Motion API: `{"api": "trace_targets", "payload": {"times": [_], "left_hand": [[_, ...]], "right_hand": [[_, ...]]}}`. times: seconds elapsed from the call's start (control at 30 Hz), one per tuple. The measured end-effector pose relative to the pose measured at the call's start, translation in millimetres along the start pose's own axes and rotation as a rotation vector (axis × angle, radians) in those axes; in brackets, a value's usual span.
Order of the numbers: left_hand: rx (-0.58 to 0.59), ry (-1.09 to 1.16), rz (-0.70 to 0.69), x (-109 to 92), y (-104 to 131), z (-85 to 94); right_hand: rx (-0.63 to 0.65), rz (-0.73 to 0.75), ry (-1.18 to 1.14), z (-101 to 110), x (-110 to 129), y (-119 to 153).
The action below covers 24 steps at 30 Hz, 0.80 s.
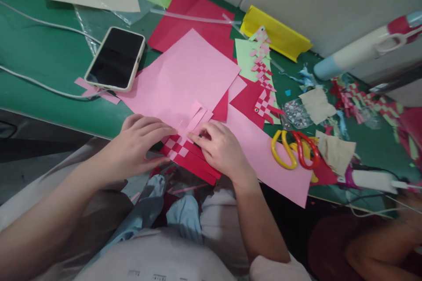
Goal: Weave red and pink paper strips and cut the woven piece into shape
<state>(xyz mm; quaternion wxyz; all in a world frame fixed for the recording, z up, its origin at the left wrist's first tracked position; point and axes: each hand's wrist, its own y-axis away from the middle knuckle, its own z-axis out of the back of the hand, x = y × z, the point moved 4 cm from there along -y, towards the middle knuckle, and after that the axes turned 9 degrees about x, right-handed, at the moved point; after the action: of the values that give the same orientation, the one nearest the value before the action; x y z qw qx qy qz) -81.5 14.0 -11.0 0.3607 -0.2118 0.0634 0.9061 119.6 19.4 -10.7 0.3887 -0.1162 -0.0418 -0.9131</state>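
Observation:
A piece of red and pink woven paper (178,148) with a checkered pattern lies at the table's front edge. My left hand (141,140) grips its left side, thumb below and fingers above. From the weave, pink paper strips (198,116) stick out away from me. My right hand (219,147) is closed, its thumb and index finger pinched at the base of these strips; the fingertips partly hide what they hold. Under the far ends of the strips lies a large pink paper sheet (187,66). Loose red strips (207,173) extend from the weave below my right hand.
A phone (114,59) lies to the left. Scissors (293,149) with yellow and red handles rest at right, near woven paper fish (263,105). Behind are red sheets (194,13) and a yellow folded piece (275,30). Another person's arm (385,246) shows at lower right.

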Motion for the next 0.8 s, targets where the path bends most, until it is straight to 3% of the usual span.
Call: {"api": "trace_targets", "payload": {"times": [0.37,0.8], "left_hand": [[0.003,-0.096,-0.049,-1.0,1.5,-1.3],[0.08,-0.017,-0.069,5.2,3.0,2.4]], "right_hand": [[0.015,-0.006,-0.03,0.4,-1.1,0.4],[0.001,-0.018,-0.064,2.7,2.0,-0.1]]}}
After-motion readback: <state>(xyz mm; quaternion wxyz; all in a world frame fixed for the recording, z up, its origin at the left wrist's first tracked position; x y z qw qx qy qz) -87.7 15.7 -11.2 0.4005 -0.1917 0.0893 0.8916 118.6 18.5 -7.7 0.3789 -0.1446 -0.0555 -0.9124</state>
